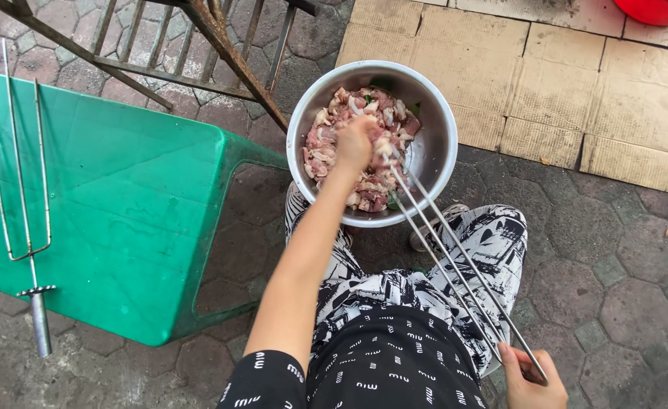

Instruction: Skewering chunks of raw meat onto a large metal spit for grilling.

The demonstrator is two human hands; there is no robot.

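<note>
Our left hand (354,142) closed on meat pieces (360,148), pressing onto prong tips in steel bowl (434,148). Our right hand (529,377) grips skewer (455,261) handle. Threading step underway, we judge; next push needs steadying. Long axis runs from handle up-left into bowl. Spare skewer (20,189) on green surface (137,204).

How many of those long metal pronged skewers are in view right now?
2: one skewer lies on the green table; the other skewer is in the right hand, its tips in the bowl.

Meat pieces (364,163) lie in the bowl (440,144); a fork skewer (23,189) lies on the stool (137,197) left.
</note>
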